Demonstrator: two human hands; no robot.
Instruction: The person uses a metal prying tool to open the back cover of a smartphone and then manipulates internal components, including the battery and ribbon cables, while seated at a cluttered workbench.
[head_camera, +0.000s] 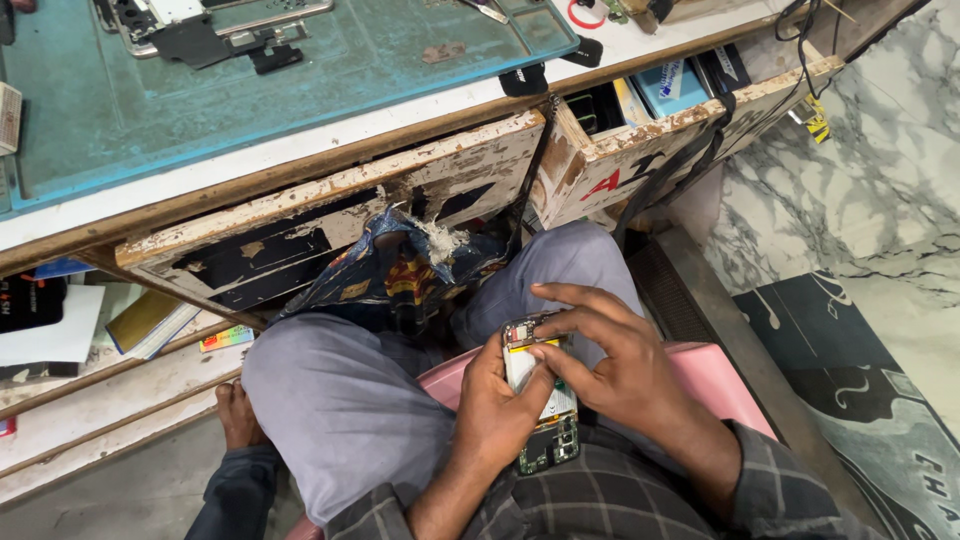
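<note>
Head view: opened phone worked on in the lap

Head camera looks down on a seated person holding an opened phone (540, 395) over the lap, above a pink seat (715, 380). Left hand (495, 405) is wrapped around the phone from below and closed on its side. Right hand (610, 365) lies across it, thumb and forefinger pressed together on something near the top edge; what they pinch is too small to tell. The back cover is already off, with the green circuit board and a pale battery laid bare. As a judgement, the work sits midway: the phone is open, not reassembled. More stripped parts (215, 35) lie apart on the blue mat (330, 70) of the surface (640, 50), above a worn drawer (330, 220)
</note>
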